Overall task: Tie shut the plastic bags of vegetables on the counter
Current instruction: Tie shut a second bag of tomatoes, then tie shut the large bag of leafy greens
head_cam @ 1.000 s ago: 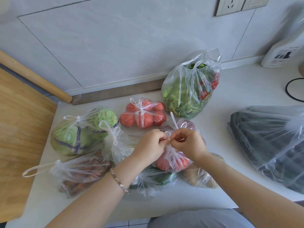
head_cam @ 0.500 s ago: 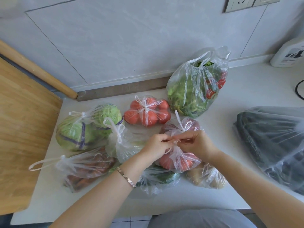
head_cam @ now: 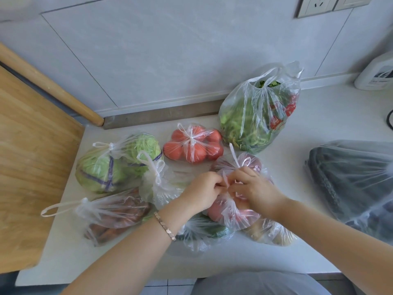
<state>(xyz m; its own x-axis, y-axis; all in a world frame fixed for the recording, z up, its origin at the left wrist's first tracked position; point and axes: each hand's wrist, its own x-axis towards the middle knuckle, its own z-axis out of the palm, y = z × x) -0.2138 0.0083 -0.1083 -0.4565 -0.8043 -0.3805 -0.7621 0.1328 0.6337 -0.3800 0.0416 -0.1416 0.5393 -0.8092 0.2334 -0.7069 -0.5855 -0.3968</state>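
My left hand (head_cam: 203, 193) and my right hand (head_cam: 254, 191) meet over a clear bag of red tomatoes (head_cam: 230, 211) near the counter's front, both pinching its bunched handles. Just behind it lies a knotted bag of reddish produce (head_cam: 251, 163). Knotted bags around it hold tomatoes (head_cam: 192, 146), cabbages (head_cam: 116, 161), carrots (head_cam: 114, 216), a pale vegetable (head_cam: 161, 186), a dark green vegetable (head_cam: 204, 232) and potatoes (head_cam: 270, 232). A tall bag of leafy greens (head_cam: 255, 116) stands at the back with its mouth open.
A large bag of dark vegetables (head_cam: 353, 179) lies at the right. A wooden board (head_cam: 27, 158) covers the left side. A white bottle (head_cam: 376, 73) and a black cable (head_cam: 390, 120) are at the far right. The white counter (head_cam: 319, 124) meets a tiled wall.
Both hands have sunk lower onto the tomato bag, still working its handles together. The view has shifted slightly; the bags have not moved.
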